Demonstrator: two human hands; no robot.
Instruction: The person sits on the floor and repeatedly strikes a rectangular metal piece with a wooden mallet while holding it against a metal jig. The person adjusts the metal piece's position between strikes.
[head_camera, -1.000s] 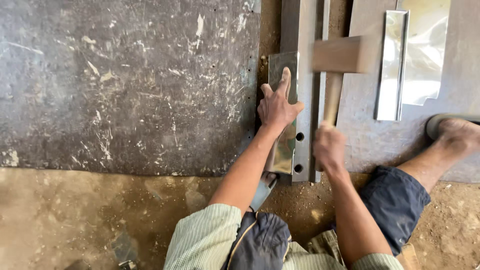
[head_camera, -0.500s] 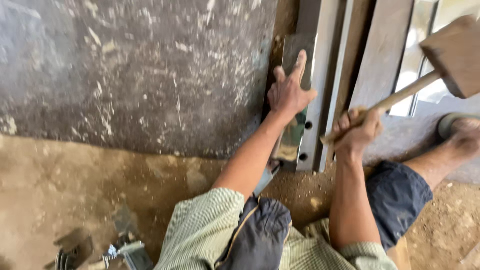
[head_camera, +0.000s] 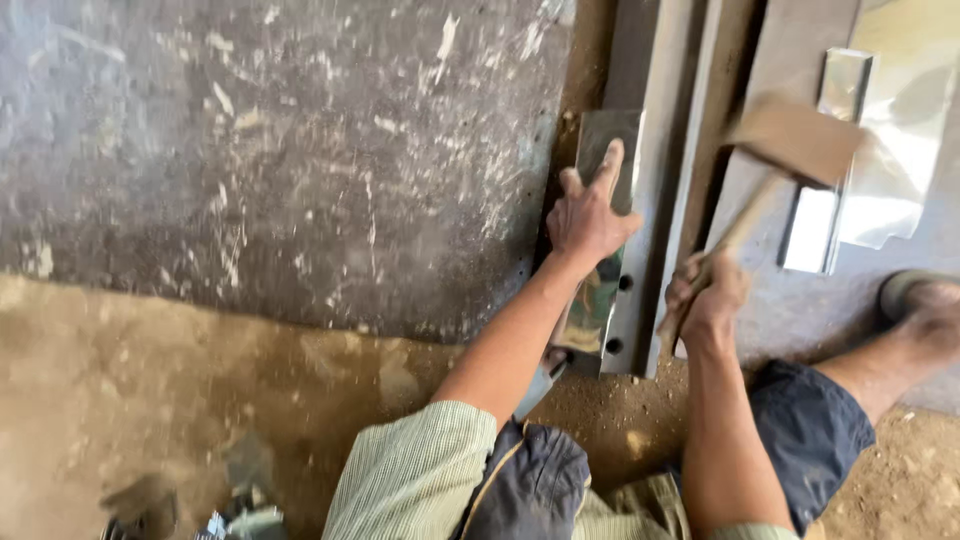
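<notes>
Dirt floor underfoot, sandy and loose across the bottom of the view, and above it a big scuffed dark slab (head_camera: 280, 150) fills everything from nine o'clock round to twelve. Right of it, at one o'clock, runs a long grey steel channel (head_camera: 655, 180) with bolt holes near its lower end. Here's the left hand (head_camera: 590, 215), laid flat with its fingers stretched forward and pressing down on a narrow shiny metal strip (head_camera: 595, 290) that lies along the channel's left edge, reaching from near twelve o'clock down towards the person's knee. The right hand (head_camera: 705, 295), at three o'clock of the left, is wrapped tight round the handle of a wooden mallet (head_camera: 795, 140), whose blurred head hangs up at two o'clock, above and right of the strip. Further right lies a folded bright metal piece (head_camera: 835, 160) with a sheet beside it, and a bare foot (head_camera: 925, 310) sits at the right edge. To do this well, I'd say: keep that left palm firm so the strip cannot skid, keep the fingers well clear of the spot to be struck, and land the mallet face square, with even blows worked along the edge rather than one heavy hit.
</notes>
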